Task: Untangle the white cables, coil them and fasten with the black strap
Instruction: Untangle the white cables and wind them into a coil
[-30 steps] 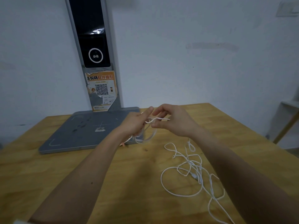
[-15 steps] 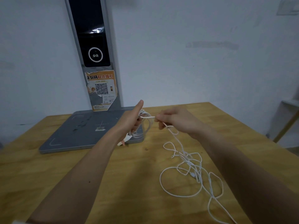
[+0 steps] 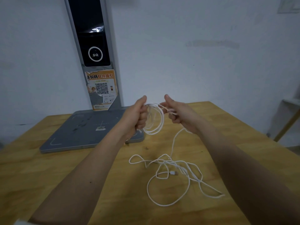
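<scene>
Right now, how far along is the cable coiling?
Done: several loops of white cable gathered in the left hand. In hand: right hand feeding the next loop across. Left: the tangled remainder on the table still needs untangling and coiling. No black strap visible.

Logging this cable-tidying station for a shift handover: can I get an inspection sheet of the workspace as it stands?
Surface: wooden table, bare wood in front.
Job's things: coil of white cable hangs from the left hand; black strap: nothing seen.
Clutter: grey scanner base on the table's far side, its post bearing an orange QR sticker.
Grips: left hand grips the coil; right hand pinches the cable feeding it.
Cables: loose tangle on the table, a plug lying in it.
Surroundings: white wall; shelf edge at right.
</scene>
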